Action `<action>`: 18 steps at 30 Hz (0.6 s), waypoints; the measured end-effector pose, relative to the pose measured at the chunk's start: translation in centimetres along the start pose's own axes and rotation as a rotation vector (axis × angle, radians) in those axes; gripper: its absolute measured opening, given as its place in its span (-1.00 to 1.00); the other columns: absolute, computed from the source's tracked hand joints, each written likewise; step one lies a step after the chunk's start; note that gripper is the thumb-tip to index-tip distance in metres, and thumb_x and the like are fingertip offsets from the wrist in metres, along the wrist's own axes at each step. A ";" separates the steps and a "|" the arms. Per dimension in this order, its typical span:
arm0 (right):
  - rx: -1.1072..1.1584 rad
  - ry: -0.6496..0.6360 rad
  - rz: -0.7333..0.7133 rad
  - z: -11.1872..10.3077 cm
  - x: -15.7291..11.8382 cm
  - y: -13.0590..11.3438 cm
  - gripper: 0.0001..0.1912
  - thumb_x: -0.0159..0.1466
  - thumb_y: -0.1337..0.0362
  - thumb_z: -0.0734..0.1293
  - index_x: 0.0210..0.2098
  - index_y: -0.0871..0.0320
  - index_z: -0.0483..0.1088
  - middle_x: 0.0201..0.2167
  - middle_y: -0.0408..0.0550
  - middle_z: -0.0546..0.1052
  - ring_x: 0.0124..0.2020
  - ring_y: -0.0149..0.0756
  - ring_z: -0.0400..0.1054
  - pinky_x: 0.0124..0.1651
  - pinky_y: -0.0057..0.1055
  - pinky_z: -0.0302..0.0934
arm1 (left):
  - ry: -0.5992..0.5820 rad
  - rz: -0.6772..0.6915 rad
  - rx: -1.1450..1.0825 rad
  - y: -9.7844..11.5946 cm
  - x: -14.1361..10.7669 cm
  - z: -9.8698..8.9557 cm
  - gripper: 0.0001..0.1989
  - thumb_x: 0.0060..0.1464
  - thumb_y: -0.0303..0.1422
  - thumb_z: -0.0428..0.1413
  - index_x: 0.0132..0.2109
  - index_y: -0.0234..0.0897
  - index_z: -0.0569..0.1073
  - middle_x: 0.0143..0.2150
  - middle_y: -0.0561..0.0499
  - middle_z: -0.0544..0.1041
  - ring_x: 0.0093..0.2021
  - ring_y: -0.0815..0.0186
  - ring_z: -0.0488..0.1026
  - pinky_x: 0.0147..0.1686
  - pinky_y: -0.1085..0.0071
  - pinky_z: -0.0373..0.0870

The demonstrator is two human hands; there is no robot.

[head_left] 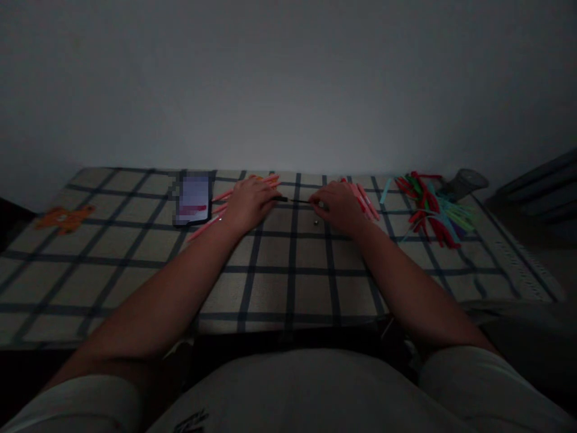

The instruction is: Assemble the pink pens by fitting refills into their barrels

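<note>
My left hand (pixel 252 201) is closed around the thicker black end of a thin dark rod (pixel 297 201), which lies level just above or on the cloth. The fingertips of my right hand (pixel 336 204) pinch the rod's other end. What kind of tool it is, the dim light does not show. Several pink sticks (pixel 205 228) lie beside and under my left hand. More red and pink sticks (pixel 367 201) rest just right of my right hand. A tiny shiny ball (pixel 316 222) sits on the cloth near my right hand.
A checked cloth (pixel 270 288) covers the table against a plain wall. Left of my hands lies a phone (pixel 193 201), with a flat orange piece (pixel 63 219) farther left. At right are a heap of coloured fuzzy strips (pixel 435 216) and a tipped clear glass (pixel 467 182).
</note>
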State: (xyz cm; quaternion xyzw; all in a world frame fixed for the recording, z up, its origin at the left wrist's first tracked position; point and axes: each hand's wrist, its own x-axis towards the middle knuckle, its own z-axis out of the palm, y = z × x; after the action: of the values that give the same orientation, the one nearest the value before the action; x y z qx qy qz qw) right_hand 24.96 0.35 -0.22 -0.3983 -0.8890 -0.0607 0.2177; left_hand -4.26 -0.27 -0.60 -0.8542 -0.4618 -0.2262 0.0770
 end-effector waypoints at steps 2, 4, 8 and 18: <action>0.033 0.007 -0.036 0.3 0.0 -0.4 -0.84 0.44 0.31 0.38 -0.11 0.09 0.65 -0.11 0.03 0.72 0.02 -0.01 0.49 0.13 -0.07 0.23 | -0.029 0.104 -0.032 0.2 0.1 0.0 -0.74 0.41 -0.28 0.17 0.09 -0.09 0.72 0.09 -0.08 0.75 0.18 0.02 0.60 0.23 0.00 0.44; 0.074 0.008 -0.072 0.5 0.0 -0.9 -0.85 0.45 0.29 0.39 -0.10 0.09 0.66 -0.11 0.02 0.73 0.00 -0.03 0.50 0.14 -0.07 0.24 | -0.061 0.198 -0.068 0.3 0.2 0.1 -0.73 0.44 -0.28 0.14 0.11 -0.10 0.71 0.03 -0.05 0.76 0.13 0.08 0.62 0.23 0.06 0.46; 0.128 0.009 -0.099 0.8 0.0 -1.5 -0.82 0.50 0.24 0.38 -0.07 0.05 0.67 -0.12 0.00 0.73 0.00 -0.07 0.50 0.15 -0.10 0.24 | -0.050 0.300 -0.113 0.4 0.3 0.6 -0.71 0.46 -0.25 0.12 0.10 -0.19 0.71 -0.03 -0.07 0.76 0.04 0.12 0.66 0.15 0.11 0.52; -0.086 -0.075 0.127 0.9 -0.2 0.9 -0.65 0.57 0.23 0.25 0.03 0.10 0.70 0.02 0.13 0.70 0.10 0.07 0.45 0.15 0.02 0.19 | -0.029 0.183 -0.093 0.1 0.0 0.3 -0.71 0.45 -0.25 0.12 0.11 -0.19 0.70 0.01 -0.12 0.76 0.13 0.06 0.65 0.17 0.07 0.55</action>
State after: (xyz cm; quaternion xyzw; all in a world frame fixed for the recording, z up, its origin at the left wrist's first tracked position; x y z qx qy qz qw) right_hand 25.44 1.11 -1.13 -0.4648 -0.8661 -0.0701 0.1703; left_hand -4.08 -0.21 -0.85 -0.8986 -0.3719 -0.2272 0.0508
